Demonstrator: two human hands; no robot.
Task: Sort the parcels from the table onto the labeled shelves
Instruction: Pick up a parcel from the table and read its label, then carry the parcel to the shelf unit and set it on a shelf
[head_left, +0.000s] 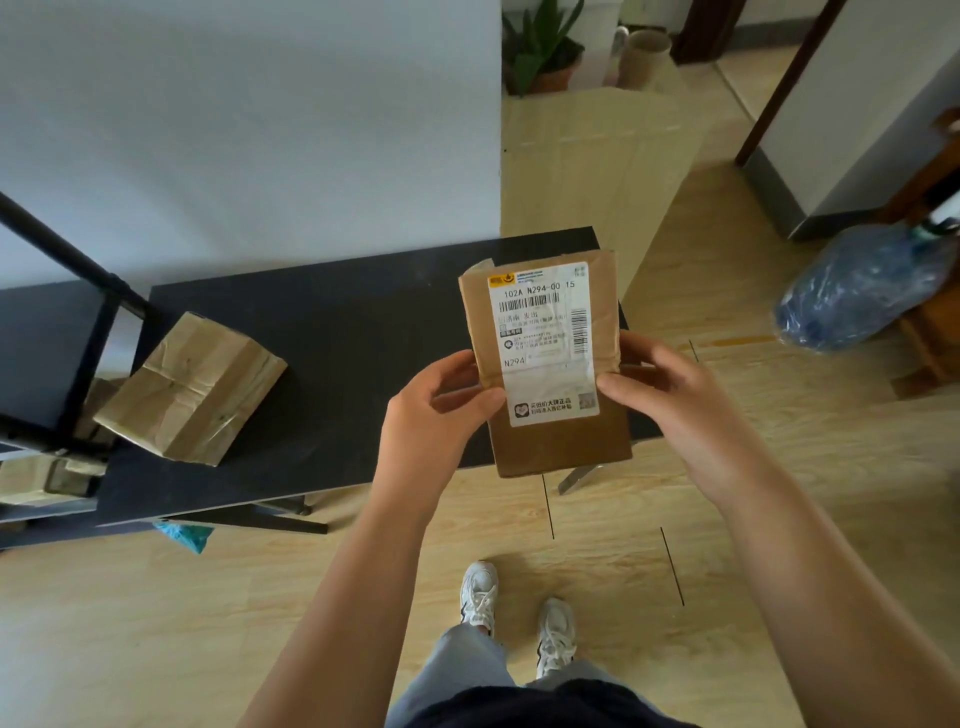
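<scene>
A brown cardboard parcel (550, 374) with a white shipping label (545, 338) is held upright above the near right corner of a black table (363, 338). The left hand (436, 410) and right hand (670, 395) grip its side edges, fingers curled around it. A second, taped parcel (192, 389) lies on the table's left end, beside a black shelf frame (78, 332). A blue water jug (862, 286) rests on the wooden floor (156, 623), well apart to the right.
</scene>
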